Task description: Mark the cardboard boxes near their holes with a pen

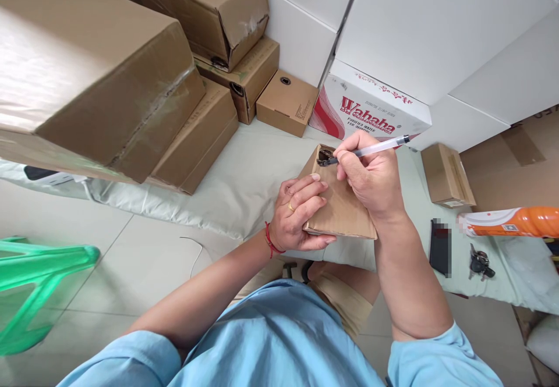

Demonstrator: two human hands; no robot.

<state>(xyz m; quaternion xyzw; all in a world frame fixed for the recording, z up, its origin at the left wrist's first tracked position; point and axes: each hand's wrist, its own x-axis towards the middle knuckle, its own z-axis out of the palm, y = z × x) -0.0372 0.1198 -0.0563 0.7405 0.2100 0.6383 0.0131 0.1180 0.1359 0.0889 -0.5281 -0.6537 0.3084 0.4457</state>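
A small brown cardboard box (pixel 345 213) sits tilted in front of me at the near edge of the cloth-covered surface. My left hand (pixel 299 212) is closed round its left side, fingers on the top face and thumb along the near edge. In my right hand (pixel 371 174) is a pen (pixel 384 145) with a clear barrel and dark ends, pinched between thumb and fingers. The pen's tip meets a dark blackened patch (pixel 325 156) at the box's far end; whether that patch is a hole or ink I cannot tell. My right wrist lies by the box's right edge.
Large cardboard boxes (pixel 109 84) are stacked at the left. A flat carton (pixel 288 103) and a white-red Wahaha carton (pixel 371 105) stand behind. To the right are a small box (pixel 448 176), a dark phone-like object (pixel 439 247), keys (pixel 481 262) and an orange-white bottle (pixel 510 222). A green stool (pixel 43 265) stands left.
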